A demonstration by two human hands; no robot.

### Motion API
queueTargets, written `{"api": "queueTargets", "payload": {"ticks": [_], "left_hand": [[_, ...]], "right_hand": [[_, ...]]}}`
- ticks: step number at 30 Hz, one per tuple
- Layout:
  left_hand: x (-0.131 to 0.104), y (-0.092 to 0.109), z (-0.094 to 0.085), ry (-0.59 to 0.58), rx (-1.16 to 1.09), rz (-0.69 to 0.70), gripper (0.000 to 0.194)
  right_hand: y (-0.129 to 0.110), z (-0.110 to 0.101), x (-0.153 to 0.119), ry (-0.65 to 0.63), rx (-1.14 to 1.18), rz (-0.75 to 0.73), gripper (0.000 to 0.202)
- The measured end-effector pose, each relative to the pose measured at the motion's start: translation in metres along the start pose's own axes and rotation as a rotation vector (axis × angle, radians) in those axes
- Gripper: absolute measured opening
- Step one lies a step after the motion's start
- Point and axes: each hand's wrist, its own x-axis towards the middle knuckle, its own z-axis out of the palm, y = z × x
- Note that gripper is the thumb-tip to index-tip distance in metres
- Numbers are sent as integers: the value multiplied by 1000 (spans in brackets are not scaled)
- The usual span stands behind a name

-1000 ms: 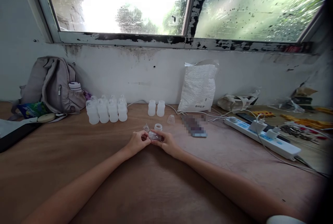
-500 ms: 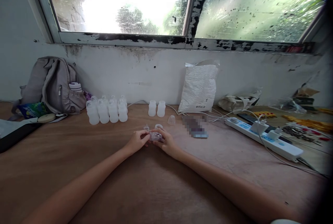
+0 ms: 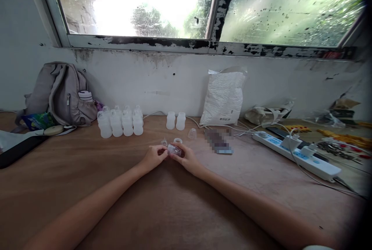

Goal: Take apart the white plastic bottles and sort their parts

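Note:
A small clear plastic bottle (image 3: 174,149) lies on its side between my hands, low over the wooden table. My right hand (image 3: 186,158) is wrapped round it from the right. The fingers of my left hand (image 3: 156,157) are pinched together at its left end; whatever they hold there is too small to make out. Just behind my hands are a clear nipple-shaped piece (image 3: 164,142) and a white ring (image 3: 178,140). A clear dome cap (image 3: 192,133) stands a little to the right. Two frosted bottles (image 3: 176,121) stand farther back.
Several frosted bottles with clear tops (image 3: 120,122) stand at the back left, near a grey backpack (image 3: 65,95). A white package (image 3: 223,97) leans on the wall. To the right are a pixelated flat item (image 3: 217,141), cables and a power strip (image 3: 296,155).
The clear bottle has tilted and shows more between my hands. My right fingers have shifted slightly round it. The whole view has moved a little.

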Motion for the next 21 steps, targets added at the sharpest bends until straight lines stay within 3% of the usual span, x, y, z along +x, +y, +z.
{"api": "queueTargets", "payload": {"ticks": [12, 21], "left_hand": [[1, -3, 0, -86, -6, -30, 15], [2, -3, 2, -95, 11, -64, 11]], "right_hand": [[8, 2, 0, -4, 31, -5, 43], [15, 4, 2, -36, 161, 86, 49]]}}
